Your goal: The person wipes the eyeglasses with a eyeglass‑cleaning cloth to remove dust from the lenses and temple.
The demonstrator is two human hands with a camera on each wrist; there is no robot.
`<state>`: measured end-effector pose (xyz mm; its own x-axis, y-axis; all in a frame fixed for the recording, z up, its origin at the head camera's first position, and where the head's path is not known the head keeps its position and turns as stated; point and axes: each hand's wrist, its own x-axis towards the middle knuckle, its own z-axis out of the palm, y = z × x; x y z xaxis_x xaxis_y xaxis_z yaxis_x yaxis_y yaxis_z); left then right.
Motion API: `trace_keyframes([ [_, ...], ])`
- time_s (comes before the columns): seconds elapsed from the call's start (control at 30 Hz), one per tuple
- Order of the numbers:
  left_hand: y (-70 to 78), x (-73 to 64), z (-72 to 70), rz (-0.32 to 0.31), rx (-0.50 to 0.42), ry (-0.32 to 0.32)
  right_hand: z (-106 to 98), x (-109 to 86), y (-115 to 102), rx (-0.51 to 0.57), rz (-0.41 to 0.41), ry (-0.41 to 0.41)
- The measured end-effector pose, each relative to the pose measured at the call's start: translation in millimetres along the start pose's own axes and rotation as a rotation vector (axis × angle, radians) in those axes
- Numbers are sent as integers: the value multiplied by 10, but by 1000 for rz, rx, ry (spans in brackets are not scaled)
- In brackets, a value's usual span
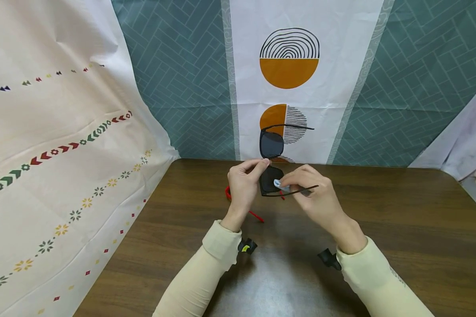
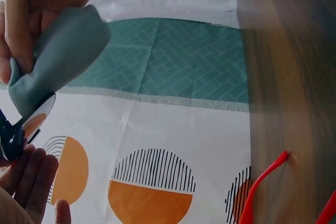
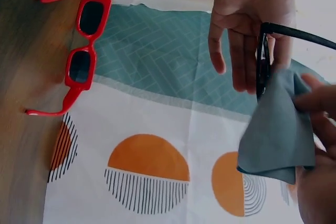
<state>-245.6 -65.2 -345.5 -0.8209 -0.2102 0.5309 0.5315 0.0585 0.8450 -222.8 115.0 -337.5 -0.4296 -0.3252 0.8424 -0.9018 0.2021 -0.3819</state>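
Observation:
Black sunglasses point(image 1: 271, 144) are held up above the table, dark lenses one over the other and temples unfolded. My left hand point(image 1: 243, 182) pinches them near the bridge between thumb and fingers. A grey-blue cloth point(image 3: 278, 129) is pinched in my right hand point(image 1: 317, 193), against or very close to the lower lens. In the left wrist view the folded cloth point(image 2: 65, 51) hangs over the edge of the sunglasses. My right fingers hide part of that lens in the head view.
Red-framed sunglasses point(image 3: 81, 66) stand on the brown wooden table point(image 1: 381, 229) beyond my hands, temples unfolded and partly hidden behind my left hand in the head view. A patterned cloth backdrop point(image 1: 182, 79) hangs behind the table; a cream cloth point(image 1: 63, 154) hangs at the left.

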Motion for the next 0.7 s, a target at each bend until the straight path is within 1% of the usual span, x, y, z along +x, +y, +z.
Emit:
trace_keyframes([
  [0.03,1,-4,7,0,0,-2,4,-1,3,-22,-4,26],
  [0.1,2,-13,24,-2,-7,-12,36,-10,9,-107,-33,54],
  [0.17,1,-25,41,-5,-10,-24,91,-32,13,-218,-65,56],
  [0.23,1,-42,53,-9,-19,-32,153,-57,18,-303,-92,57],
  [0.3,-4,-55,63,-15,-31,-37,205,-81,22,-348,-104,70],
  [0.43,-14,-77,86,-14,-24,-58,250,-106,29,-312,-103,96],
  [0.5,-19,-83,95,-13,-11,-68,254,-108,34,-292,-115,92],
  [0.57,-21,-92,96,-13,-3,-78,250,-108,32,-284,-133,69],
  [0.7,-27,-96,84,-24,-8,-80,240,-99,12,-261,-170,-22],
])
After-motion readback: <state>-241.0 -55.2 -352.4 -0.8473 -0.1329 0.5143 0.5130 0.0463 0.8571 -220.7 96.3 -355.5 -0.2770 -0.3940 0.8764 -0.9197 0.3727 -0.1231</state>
